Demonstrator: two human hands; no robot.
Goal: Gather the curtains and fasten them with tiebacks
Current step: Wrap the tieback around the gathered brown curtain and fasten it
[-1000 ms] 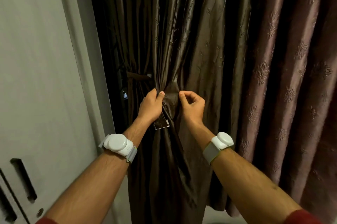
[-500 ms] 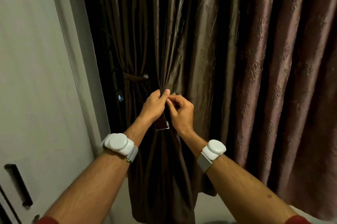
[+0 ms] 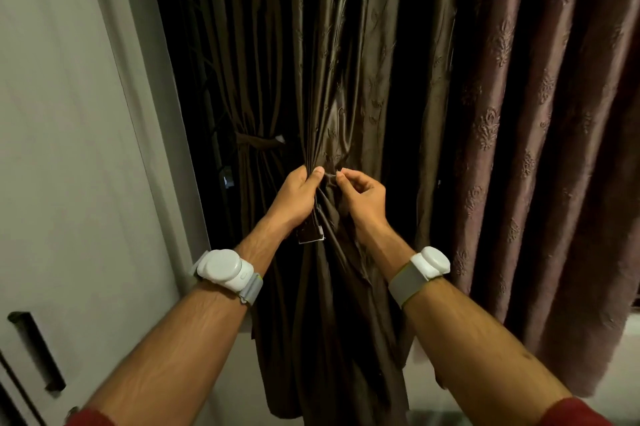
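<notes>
Two bare forearms, each banded with a white wrist device (image 3: 221,269), are seen reaching up to a dark brown satin curtain (image 3: 346,86) gathered into a narrow waist. The bunched folds are gripped by the left hand (image 3: 298,195), its fingers curled round the cloth and the thumb pressed across the front; a loose end of the tieback (image 3: 310,234), edged in white, is left hanging just below that hand. The right hand (image 3: 363,198) has been brought back slightly from where it met the left half a second ago, and a thin strand of the band is now pinched between its thumb and forefinger, the other fingers curled. The band seen spread wide a second earlier has been drawn tight into the gather, so the fastening is judged nearly closed but not yet secured. Farther back, a second curtain bundle (image 3: 256,176) is already tied beside the white wall (image 3: 69,114), and a patterned maroon curtain (image 3: 536,148) hangs loose at right.
</notes>
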